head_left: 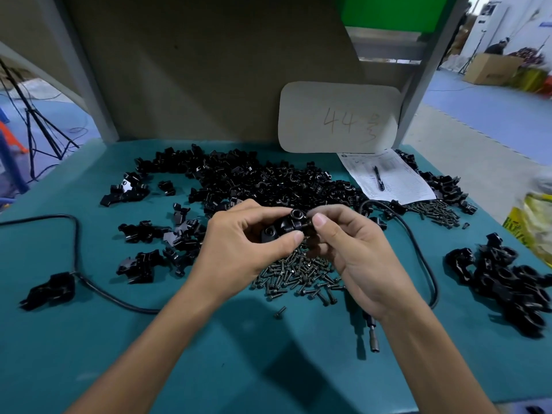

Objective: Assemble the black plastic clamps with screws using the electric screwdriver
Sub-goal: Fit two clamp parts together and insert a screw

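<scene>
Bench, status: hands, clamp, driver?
Left hand grips clamp over screw pile. Right hand pinches clamp's right end. Screwdriver lies on table under right wrist, untouched.

Hidden, cropped and blurred parts

Fingers of the left hand (239,243) and right hand (349,246) cover most of the black clamp (286,224), hiding its right end. The electric screwdriver (373,339) lies mostly under the right wrist. The printed sheet (397,180) is unreadably small. The yellow bag (534,222) at the right edge is blurred and cropped.
</scene>
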Tool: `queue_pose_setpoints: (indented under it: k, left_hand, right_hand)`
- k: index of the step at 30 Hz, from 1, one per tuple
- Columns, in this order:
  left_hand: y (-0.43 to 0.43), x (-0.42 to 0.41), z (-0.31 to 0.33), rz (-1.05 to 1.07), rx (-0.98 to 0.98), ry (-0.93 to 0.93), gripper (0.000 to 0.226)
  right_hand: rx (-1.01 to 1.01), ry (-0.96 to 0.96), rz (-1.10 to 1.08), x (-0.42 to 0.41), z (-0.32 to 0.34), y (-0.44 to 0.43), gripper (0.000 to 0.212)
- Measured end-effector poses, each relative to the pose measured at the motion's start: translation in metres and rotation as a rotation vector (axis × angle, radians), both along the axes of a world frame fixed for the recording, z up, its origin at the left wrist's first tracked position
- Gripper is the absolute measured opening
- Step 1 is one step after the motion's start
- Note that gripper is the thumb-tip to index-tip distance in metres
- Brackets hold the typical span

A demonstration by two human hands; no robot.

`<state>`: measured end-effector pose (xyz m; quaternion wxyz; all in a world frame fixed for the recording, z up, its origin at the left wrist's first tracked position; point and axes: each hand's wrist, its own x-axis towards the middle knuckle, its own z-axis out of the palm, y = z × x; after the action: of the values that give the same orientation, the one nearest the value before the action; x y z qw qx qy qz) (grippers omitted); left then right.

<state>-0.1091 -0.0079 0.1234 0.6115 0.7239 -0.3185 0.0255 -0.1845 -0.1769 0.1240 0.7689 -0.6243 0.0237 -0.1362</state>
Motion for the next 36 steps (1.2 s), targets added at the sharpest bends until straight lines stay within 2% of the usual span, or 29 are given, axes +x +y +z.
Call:
queue_pose_setpoints:
  k: [4,8,11,14,19,25,30,31,34,36]
  left_hand:
    - [-0.001,0.0,-0.001,0.005,0.008,0.006,0.031]
    - [0.0,0.002,-0.003,0.002,0.011,-0.002,0.03]
    - [0.001,0.001,-0.003,-0.014,0.023,-0.025,0.032]
    - [0.002,0.003,-0.002,-0.02,0.018,-0.049,0.032]
    - [0.003,0.003,-0.003,-0.041,0.019,-0.053,0.031]
    - [0.004,0.002,-0.006,-0.039,0.03,-0.04,0.032]
    - [0.004,0.004,-0.007,-0.028,0.02,0.015,0.034]
    - [0.004,0.004,-0.007,-0.03,0.023,0.017,0.034]
    - [0.004,0.003,-0.006,-0.035,0.04,-0.021,0.034]
    - [0.004,0.003,-0.006,-0.04,0.033,-0.027,0.034]
  right_hand:
    - [-0.266,-0.012,-0.044,-0.001,-0.003,-0.004,0.016]
    - [-0.451,-0.033,0.017,-0.003,0.003,-0.011,0.016]
    - [-0.646,-0.005,0.041,-0.002,0.008,-0.011,0.028]
    - [-0.739,0.005,0.057,-0.001,0.011,-0.011,0.036]
    - [-0.723,0.065,0.178,0.002,0.016,-0.014,0.038]
    - [-0.656,0.06,0.198,0.001,0.015,-0.015,0.038]
    - [-0.803,0.013,0.262,-0.002,0.015,-0.024,0.012]
    - [-0.804,0.003,0.255,-0.002,0.015,-0.024,0.014]
    - [-0.848,-0.007,0.188,0.003,0.014,-0.019,0.037]
    - [-0.862,-0.016,0.156,0.005,0.012,-0.015,0.042]
